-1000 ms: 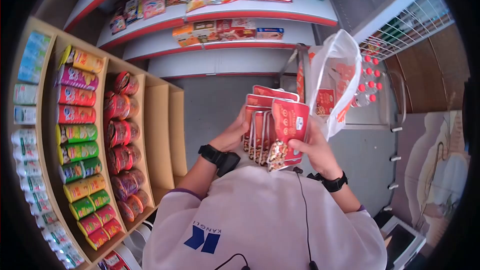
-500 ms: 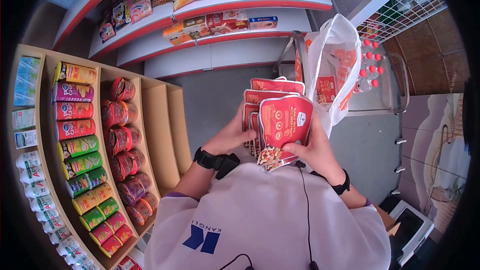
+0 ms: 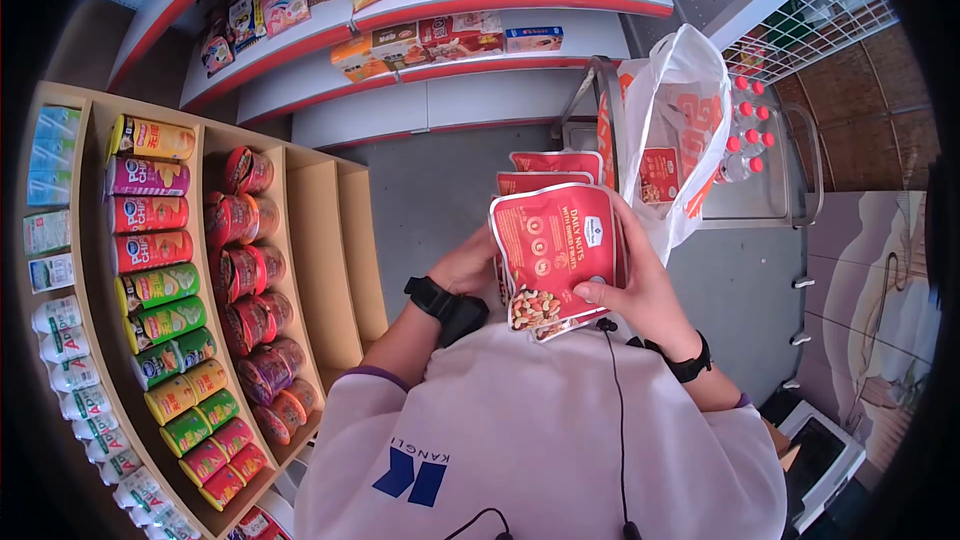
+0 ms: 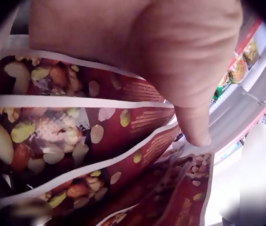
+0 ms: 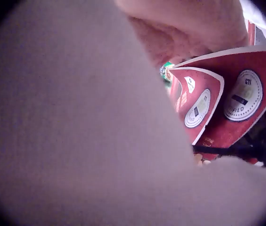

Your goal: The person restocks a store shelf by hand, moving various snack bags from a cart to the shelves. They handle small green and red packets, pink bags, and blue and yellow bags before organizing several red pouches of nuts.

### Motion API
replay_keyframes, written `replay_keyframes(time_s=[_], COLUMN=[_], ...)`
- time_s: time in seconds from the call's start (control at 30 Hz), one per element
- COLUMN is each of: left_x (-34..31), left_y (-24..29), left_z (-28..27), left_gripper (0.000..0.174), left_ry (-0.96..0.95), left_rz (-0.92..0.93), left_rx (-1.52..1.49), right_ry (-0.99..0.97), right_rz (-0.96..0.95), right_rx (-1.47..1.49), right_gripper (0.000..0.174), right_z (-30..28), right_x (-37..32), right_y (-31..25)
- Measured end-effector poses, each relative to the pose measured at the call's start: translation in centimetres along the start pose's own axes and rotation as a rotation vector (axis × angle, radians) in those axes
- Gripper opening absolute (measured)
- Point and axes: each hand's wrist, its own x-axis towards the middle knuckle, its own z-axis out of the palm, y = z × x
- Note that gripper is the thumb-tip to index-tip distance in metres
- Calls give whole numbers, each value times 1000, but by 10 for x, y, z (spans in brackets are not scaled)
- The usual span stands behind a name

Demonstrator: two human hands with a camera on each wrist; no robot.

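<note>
Both hands hold a fanned stack of red nut pouches in front of the chest. The right hand (image 3: 640,290) pinches the front daily nuts pouch (image 3: 555,250), thumb on its face and fingers behind its right edge. That pouch covers most of the others, whose tops (image 3: 555,165) show above it. At the stack's left side the left hand (image 3: 468,265) grips the pouches, its fingers partly hidden behind them. In the left wrist view, several pouches (image 4: 53,132) lie layered under the hand. Pouch backs (image 5: 246,99) with round seals appear beside the palm in the right wrist view.
A white plastic bag (image 3: 680,130) with a red pouch (image 3: 659,175) inside stands on a metal cart (image 3: 770,205) beside capped bottles (image 3: 745,140). Left is a wooden rack (image 3: 200,340) of canisters and tubs. Snack shelves (image 3: 430,20) stand ahead.
The right hand's front pouch has swung left and more upright, now covering more of the stack. The left hand still holds the stack's side. The head view has shifted slightly.
</note>
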Motion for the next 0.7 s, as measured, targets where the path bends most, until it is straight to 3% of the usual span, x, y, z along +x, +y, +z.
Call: replay_keyframes(time_s=[0.17, 0.23, 0.27, 0.37, 0.5, 0.63, 0.7], left_x=[-4, -9, -13, -16, -28, -38, -38], left_y=[-2, 4, 9, 12, 18, 19, 22], left_z=[3, 18, 26, 34, 43, 55, 60], left_gripper=[85, 93, 104, 110, 112, 115, 116], left_ry=[-18, 30, -56, -97, -80, -28, -34], left_rz=[7, 132, 263, 413, 376, 378, 508], left_rx=[-21, 15, 51, 225, 357, 305, 306], right_ry=[38, 85, 130, 147, 148, 101, 97], right_rz=[115, 177, 242, 314, 302, 301, 302], right_rx=[167, 284, 402, 549, 529, 520, 481], right_gripper=[88, 87, 87, 87, 85, 83, 81], right_z=[-6, -5, -5, -5, -4, -3, -3], right_x=[-2, -5, -7, -8, -9, -10, -11], right_y=[6, 17, 20, 21, 26, 27, 27])
